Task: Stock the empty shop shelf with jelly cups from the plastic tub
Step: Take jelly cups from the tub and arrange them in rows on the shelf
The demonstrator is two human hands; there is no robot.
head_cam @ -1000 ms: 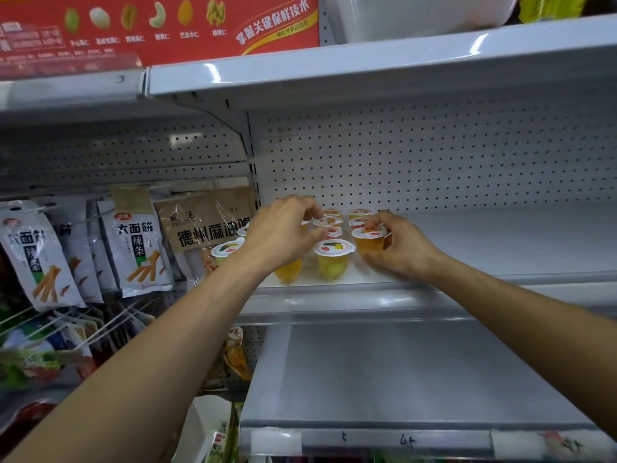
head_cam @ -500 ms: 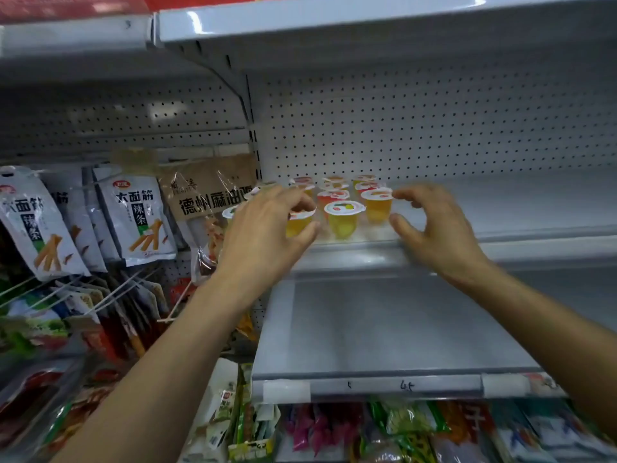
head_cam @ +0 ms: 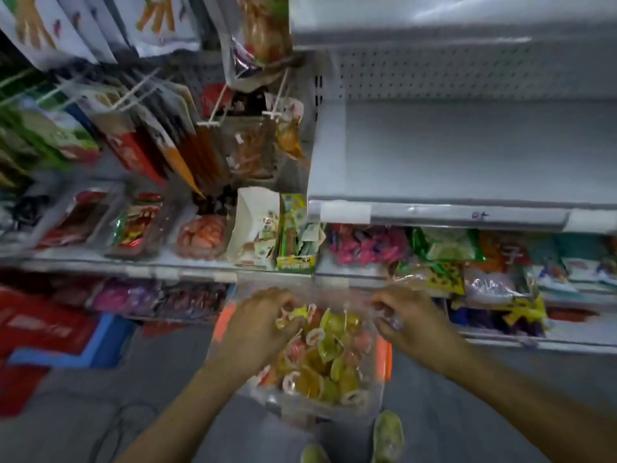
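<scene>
A clear plastic tub (head_cam: 374, 396) with orange handles sits low in front of me, heaped with yellow, orange and pink jelly cups (head_cam: 329, 359). My left hand (head_cam: 263, 324) reaches into the tub's far left side, fingers curled around yellow jelly cups. At the tub's far right rim, my right hand (head_cam: 405, 320) has its fingers closed on a small pale cup; blur hides the detail. Above the tub, the lower grey shelf (head_cam: 467, 155) is bare. The shelf with the cups I placed shows only its underside at the top edge.
Hanging snack packets (head_cam: 173, 142) fill the pegs on the left. Boxed and bagged snacks (head_cam: 267, 228) line the shelf right behind the tub, and more bags (head_cam: 444, 259) lie under the bare shelf. My green shoes (head_cam: 387, 436) stand on the grey floor beside the tub.
Both hands left the jelly cups on the upper shelf and dropped down into the tub. My view swung down from the shelf to the tub and floor.
</scene>
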